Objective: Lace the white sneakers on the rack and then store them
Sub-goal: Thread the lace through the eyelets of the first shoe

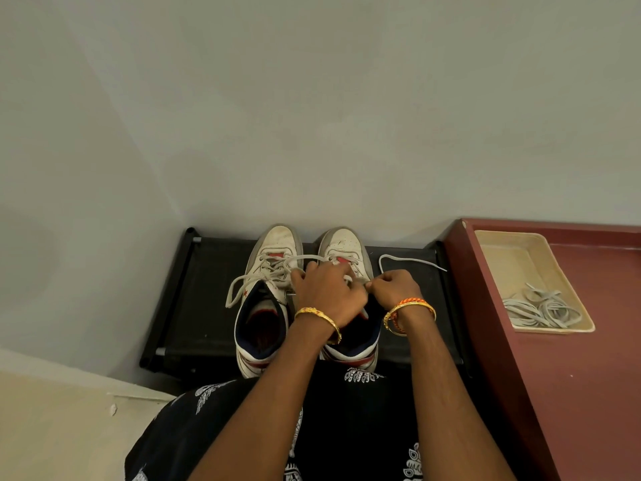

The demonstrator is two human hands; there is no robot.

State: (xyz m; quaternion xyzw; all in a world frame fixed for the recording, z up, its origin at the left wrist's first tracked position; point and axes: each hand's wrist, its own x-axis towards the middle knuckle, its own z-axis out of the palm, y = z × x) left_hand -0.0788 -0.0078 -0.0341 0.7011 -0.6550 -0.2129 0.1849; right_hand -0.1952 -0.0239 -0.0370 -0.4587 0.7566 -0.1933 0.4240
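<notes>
Pinching the off-white flat shoelace over the right white high-top sneaker, both hands sit close together, left hand and right hand fingers curled onto it. Both sneakers, the left white high-top sneaker alongside, stand side by side on the black fabric rack. Spare pale laces lie in a beige tray on the maroon desk.

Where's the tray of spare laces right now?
In the head view the tray sits at the right, on the dark red surface next to the black rack, with the spare laces bundled at its near end.
</notes>
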